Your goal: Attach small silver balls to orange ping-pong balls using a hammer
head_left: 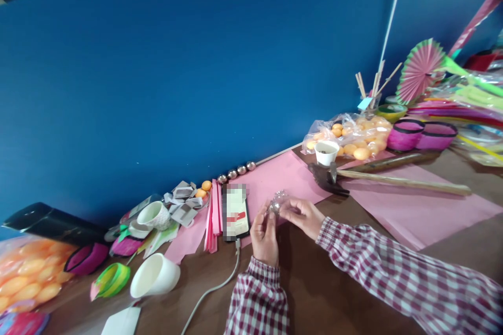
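Observation:
Both my hands are up in front of me above the brown table. A small, shiny, silvery crinkled piece (pixel 279 200) is between them; whether it is foil or clear plastic I cannot make out. My left hand (pixel 264 233) pinches its near left side with thumb and fingers. From the right, my right hand (pixel 302 215) grips its other edge, fingers bent inward. Just left of my left hand lies a phone (pixel 236 214) with a lit screen and a pale cable (pixel 216 288) plugged in. Pink paper (pixel 271 175) spreads beneath and behind the held piece.
Several shiny metal balls (pixel 241 170) line the blue wall (pixel 196 63). Right, two hammers (pixel 404 182) lie near a white cup (pixel 326 153) and a bag of orange balls (pixel 365 136). Left are a white paper cup (pixel 155 276), fabric rings (pixel 87 258) and another bag of orange balls (pixel 31 272).

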Motion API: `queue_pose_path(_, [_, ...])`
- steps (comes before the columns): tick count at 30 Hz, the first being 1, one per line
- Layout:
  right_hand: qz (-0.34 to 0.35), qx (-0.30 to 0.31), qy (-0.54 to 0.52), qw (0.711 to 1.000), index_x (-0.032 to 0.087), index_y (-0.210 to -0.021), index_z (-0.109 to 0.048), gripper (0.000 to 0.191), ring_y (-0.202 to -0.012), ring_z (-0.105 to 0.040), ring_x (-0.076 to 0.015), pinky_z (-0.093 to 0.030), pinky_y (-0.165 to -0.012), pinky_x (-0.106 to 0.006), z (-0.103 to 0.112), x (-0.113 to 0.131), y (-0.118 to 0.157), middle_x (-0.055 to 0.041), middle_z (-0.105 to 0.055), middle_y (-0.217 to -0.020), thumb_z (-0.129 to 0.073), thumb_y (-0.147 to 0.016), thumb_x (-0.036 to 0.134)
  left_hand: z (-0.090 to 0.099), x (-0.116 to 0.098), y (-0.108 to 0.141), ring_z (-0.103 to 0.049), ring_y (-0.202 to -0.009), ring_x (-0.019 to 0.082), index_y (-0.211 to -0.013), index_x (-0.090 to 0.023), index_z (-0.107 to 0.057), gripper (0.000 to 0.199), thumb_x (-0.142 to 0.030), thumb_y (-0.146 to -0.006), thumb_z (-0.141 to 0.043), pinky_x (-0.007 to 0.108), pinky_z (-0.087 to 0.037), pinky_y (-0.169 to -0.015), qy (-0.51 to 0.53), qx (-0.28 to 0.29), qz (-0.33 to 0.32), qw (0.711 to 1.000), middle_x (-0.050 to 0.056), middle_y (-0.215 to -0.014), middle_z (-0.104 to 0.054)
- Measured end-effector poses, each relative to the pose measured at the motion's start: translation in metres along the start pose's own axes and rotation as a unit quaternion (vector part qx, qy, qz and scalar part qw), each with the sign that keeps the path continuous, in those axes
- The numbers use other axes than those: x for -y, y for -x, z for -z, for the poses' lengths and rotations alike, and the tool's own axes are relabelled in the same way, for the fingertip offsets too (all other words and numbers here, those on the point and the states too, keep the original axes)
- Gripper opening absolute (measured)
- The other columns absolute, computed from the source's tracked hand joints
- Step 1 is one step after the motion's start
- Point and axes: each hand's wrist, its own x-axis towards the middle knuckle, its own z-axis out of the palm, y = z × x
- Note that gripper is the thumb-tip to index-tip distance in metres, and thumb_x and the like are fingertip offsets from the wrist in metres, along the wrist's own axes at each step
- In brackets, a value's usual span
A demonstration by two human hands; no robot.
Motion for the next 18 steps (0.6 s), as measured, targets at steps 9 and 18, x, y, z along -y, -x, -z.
queue_pose_path(9, [-0.015, 0.005, -0.001, 1.0, 0.013, -0.066, -0.057, 0.024, -0.065, -0.053, -0.0116, -0.042, -0.061, -0.023, 0.0016, 0.0006, -0.0005, -0.0016, -0.058, -0.073, -0.057, -0.069, 0.037, 0.0029, 0.0038, -0.0002, -0.044, -0.112, 0.023, -0.111, -0.017, -0.053, 0.04, -0.029, -0.072, -0.056, 0.037, -0.034, -0.095, -0.012, 0.018, -0.003, 1.0, 0.01, -0.117, -0.053])
queue_pose_path(18, [-0.001, 0.01, -0.024, 1.0, 0.013, -0.067, -0.058, 0.022, -0.066, -0.053, -0.0109, -0.044, -0.063, -0.023, 0.0021, 0.0004, -0.0013, -0.0027, -0.06, -0.078, -0.056, -0.071, 0.034, -0.0011, 0.0035, 0.001, -0.045, -0.111, 0.021, -0.111, -0.019, -0.052, 0.039, -0.025, -0.073, -0.056, 0.035, -0.036, -0.094, 0.084, 0.012, 0.041, 0.996, 0.008, -0.119, -0.052])
